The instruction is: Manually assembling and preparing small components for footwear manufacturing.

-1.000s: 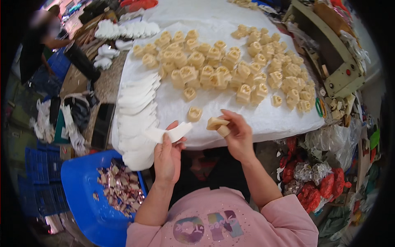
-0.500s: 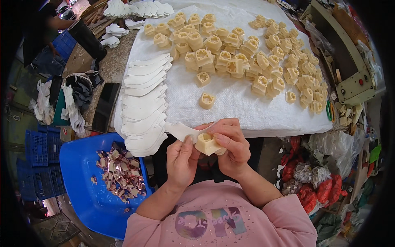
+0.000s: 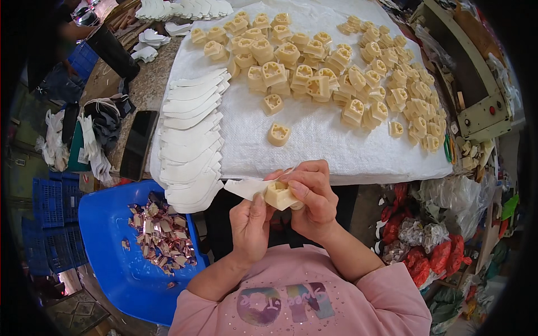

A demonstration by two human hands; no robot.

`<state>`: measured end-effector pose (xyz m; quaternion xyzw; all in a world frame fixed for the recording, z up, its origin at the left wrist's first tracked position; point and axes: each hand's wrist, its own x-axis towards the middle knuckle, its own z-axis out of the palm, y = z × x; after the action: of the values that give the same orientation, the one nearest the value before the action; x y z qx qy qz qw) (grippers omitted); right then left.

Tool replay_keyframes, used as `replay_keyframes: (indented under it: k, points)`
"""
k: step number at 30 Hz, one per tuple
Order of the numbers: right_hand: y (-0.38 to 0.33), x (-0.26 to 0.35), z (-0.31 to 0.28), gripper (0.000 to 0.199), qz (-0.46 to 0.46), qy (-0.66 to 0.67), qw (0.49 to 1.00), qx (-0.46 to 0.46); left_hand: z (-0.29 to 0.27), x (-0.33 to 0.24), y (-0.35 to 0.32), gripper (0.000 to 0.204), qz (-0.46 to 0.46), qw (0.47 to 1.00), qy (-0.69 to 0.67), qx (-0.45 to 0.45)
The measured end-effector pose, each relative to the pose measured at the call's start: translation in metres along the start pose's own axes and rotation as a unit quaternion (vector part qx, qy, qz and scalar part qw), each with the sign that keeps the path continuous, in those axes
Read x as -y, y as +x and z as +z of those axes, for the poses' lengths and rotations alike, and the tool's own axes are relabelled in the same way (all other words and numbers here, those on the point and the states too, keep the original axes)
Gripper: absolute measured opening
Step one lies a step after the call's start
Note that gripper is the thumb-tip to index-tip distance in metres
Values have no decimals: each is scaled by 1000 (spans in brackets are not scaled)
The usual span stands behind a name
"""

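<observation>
The cream block [image 3: 279,196] sits between the two hands, just short of the near edge of the white sheet [image 3: 246,147]. The right hand [image 3: 314,199] is clamped on it, thumb over the top. The left hand [image 3: 250,225] pinches a white strip [image 3: 244,188] against its left side; some of those fingers are hidden from me. Past the hands, a loose block [image 3: 278,134] lies nearest, with a heap of blocks [image 3: 314,84] farther back. Overlapping strips [image 3: 191,151] line the sheet's left edge, above a blue tub [image 3: 119,274] of scraps [image 3: 163,234]. Both forearms angle inward, hands nearly meeting, wrists raised before the pink shirt [image 3: 280,266].
</observation>
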<state>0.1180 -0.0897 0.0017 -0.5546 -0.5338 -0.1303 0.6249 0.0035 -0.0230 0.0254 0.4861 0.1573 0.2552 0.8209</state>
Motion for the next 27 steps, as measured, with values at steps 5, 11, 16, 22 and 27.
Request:
replay_keyframes:
  k: [5,11,16,22,27]
  points:
    - [5,1,-3,47,-34,-109,993,10,-9,4,1,43,41,996,74,9]
    - [14,7,-11,35,-42,-158,985,60,-24,-18,7,32,93,965,239,-60]
    - [27,22,-19,32,4,-250,958,143,-18,-24,8,24,122,932,336,-64]
    - [29,23,-23,28,35,-271,935,228,-16,-13,9,21,141,908,390,-56]
    - [17,17,-23,26,10,-252,940,231,-13,-6,7,17,184,862,471,-38]
